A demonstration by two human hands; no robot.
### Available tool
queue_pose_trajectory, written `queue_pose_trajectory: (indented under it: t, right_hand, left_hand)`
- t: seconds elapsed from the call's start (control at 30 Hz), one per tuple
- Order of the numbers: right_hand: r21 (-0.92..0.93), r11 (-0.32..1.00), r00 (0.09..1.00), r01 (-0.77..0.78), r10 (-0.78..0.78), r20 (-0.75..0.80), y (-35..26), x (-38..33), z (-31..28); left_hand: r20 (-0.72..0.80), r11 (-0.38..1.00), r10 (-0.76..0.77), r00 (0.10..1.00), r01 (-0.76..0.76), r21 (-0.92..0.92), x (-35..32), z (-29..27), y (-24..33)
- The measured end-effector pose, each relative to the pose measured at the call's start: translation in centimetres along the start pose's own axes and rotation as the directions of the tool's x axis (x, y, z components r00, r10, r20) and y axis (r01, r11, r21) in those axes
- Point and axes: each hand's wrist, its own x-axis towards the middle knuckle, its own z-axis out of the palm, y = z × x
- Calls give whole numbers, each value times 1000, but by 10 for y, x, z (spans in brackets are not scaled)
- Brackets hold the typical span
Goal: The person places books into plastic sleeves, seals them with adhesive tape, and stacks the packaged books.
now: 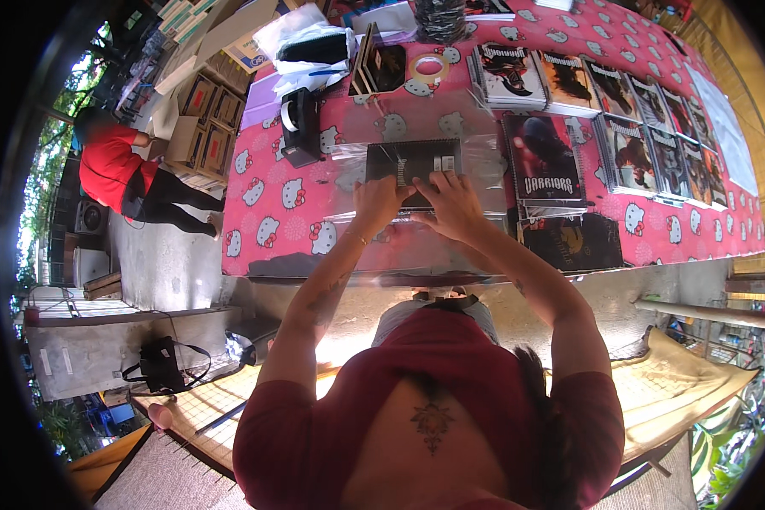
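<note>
A black ring-bound notebook (413,158) lies flat in front of me on a sheet of clear plastic film (348,174), which spreads out past its sides. My left hand (381,206) rests at the notebook's near left edge, its fingers bent and pressed together on the film. Over the near right part of the cover, my right hand (449,204) lies with fingers spread, the thumb toward the near edge. A stack of dark-covered notebooks (542,161) stands just right of that hand. Left of the notebook sits a black tape dispenser (301,126).
Rows of illustrated notebooks (625,153) fill the right of the pink patterned table (314,200). At the back are a tape roll (428,67), a dark wrapped cylinder (440,20) and a black pouch (313,48). A person in red (115,166) bends near cardboard boxes (204,127) at left.
</note>
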Motion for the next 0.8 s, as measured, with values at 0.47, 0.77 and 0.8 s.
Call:
queue_pose_trajectory:
  t: [0.47, 0.77, 0.8]
  right_hand:
    - [397, 571, 545, -719, 108, 832, 142, 149, -53]
    - [647, 745, 984, -164, 79, 159, 77, 121, -104]
    - [511, 842, 983, 176, -118, -143, 57, 125, -121]
  left_hand:
    - [-551, 850, 125, 825, -376, -369, -42, -41, -17]
    - [-502, 692, -249, 828, -210, -690, 27, -15, -104]
    - [-629, 831, -213, 747, -201, -519, 35, -19, -127]
